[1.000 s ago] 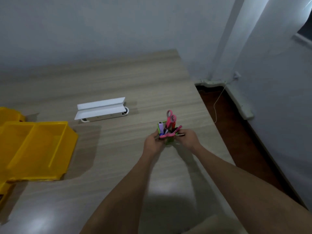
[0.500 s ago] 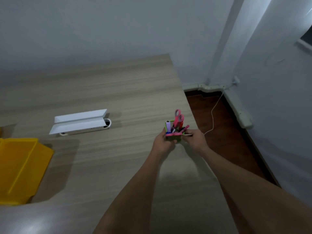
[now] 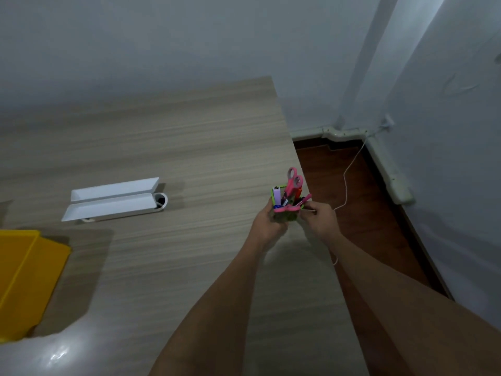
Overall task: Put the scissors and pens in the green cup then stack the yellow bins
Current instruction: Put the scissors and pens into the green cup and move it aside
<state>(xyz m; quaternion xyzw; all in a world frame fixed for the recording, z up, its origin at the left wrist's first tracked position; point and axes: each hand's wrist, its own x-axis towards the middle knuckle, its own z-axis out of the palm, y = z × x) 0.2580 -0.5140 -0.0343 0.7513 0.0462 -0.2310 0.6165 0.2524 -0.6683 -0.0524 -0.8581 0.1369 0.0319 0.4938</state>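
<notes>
Nearest the camera, two bare forearms reach out over the wood-grain tabletop. At the left edge a yellow bin lies on the tabletop, only partly in view, well apart from the hands. Further out, the left hand wraps its grip round the near left side of the green cup, fingers curled on its wall. The right hand is at the cup's right side, its grip pinched on a thin stick-like thing at the rim; what that thing is cannot be told. The cup is near the tabletop's right edge. In it stand pink scissors, handles up, a lilac marker, an orange pen and a few more pens too small to tell apart. Beyond, to the left, a white box lies with its long lid open. Past the right edge a white cable runs across the dark floor toward the wall.
</notes>
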